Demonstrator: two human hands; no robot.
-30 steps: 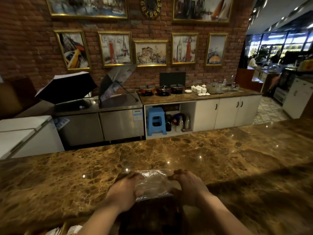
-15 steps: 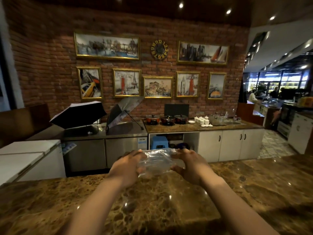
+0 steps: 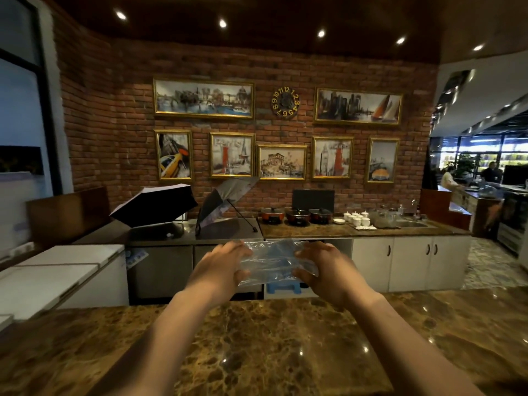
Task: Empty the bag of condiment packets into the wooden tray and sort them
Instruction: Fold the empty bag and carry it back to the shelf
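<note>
Your left hand (image 3: 221, 270) and right hand (image 3: 325, 271) pinch the clear plastic bag (image 3: 274, 262) by its ends, fingers curled round it, raised above the marble counter (image 3: 271, 347). No print readable on the bag. Wall clock (image 3: 285, 102) shows numerals 1–12.

The bag (image 3: 275, 262) is thin clear plastic, wrinkled and a little shiny. The near counter (image 3: 268, 347) looks like brown marble, polished and very glossy, with lamp reflections on it. The back wall (image 3: 114, 124) is rough red brick, matt. The picture frames (image 3: 203, 99) have a gold, slightly shiny finish. The cabinet under the umbrellas (image 3: 163, 267) looks like brushed metal. The cupboard doors (image 3: 411, 264) are smooth and white.
</note>
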